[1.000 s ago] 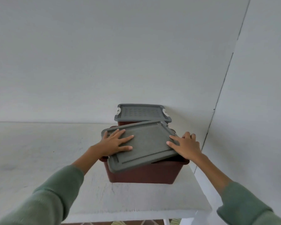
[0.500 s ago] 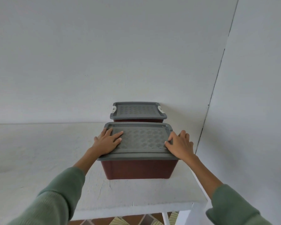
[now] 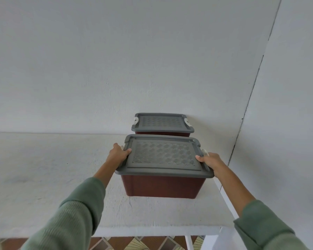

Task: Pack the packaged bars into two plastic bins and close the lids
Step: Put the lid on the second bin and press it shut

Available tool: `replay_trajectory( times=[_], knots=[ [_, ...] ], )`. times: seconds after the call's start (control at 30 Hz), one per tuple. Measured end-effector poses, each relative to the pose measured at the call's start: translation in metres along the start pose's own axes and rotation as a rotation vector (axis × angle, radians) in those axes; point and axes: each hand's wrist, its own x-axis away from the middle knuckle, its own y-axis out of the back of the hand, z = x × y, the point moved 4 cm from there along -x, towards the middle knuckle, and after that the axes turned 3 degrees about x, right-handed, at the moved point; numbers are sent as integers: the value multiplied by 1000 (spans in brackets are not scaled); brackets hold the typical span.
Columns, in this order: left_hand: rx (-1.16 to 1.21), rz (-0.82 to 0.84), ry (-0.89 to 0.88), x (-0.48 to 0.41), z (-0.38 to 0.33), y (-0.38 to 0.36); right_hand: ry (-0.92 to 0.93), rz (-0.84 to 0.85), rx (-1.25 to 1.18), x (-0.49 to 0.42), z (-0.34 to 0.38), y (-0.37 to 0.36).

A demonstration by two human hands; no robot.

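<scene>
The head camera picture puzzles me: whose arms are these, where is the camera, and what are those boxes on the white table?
There is no machine here. A person wears a camera on the head, looking forward and down, so the green sleeves are that person's own arms. On the white table stand two dark red plastic bins, one behind the other, close to the corner of the wall. Both have grey lids on. The far bin has white latches at its ends. The left hand and right hand grip the two ends of the near lid, thumbs on top, over the near bin. The lids hide whatever is inside. Patterned floor tiles show below the table's edge.
</scene>
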Motion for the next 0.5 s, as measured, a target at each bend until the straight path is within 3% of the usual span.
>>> replay_trajectory(
  times=[0.17, 0.3, 0.5],
  knots=[
    [-206, -179, -172, 10, -7, 2, 255, -122, 441, 11, 15, -3],
    [-670, -294, -336, 20, -23, -14, 444, -215, 845, 24, 21, -11],
    [-684, -320, -411, 15, -23, -10, 497, -175, 1052, 24, 20, -19]
  ],
)
